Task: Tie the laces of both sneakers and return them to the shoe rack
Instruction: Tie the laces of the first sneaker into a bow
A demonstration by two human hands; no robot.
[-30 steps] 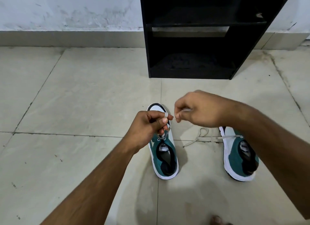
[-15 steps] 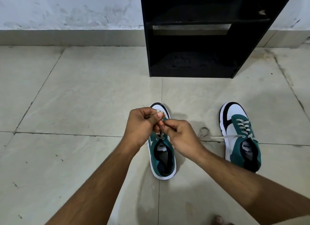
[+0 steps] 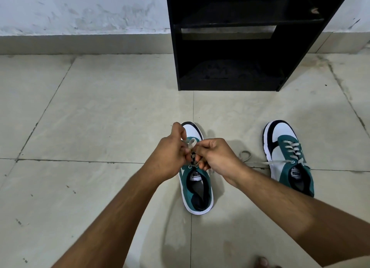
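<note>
Both hands (image 3: 192, 157) pinch the teal-and-white sneaker's (image 3: 197, 187) grey lace (image 3: 191, 144).

The floor (image 3: 96, 111) is laid with large beige tiles, glossy and faintly mottled, split by thin dark grout lines (image 3: 60, 160): one runs across from the left edge, others slant away toward the wall. Small dark specks and scuffs dot the tiles at the lower left. A band of matching tile skirting (image 3: 84, 44) edges the floor where it meets the wall (image 3: 80, 9), which is whitish and badly worn, with patchy grey stains and flaking paint. At the very bottom edge a bare toe (image 3: 262, 262) pokes into sight.
</note>
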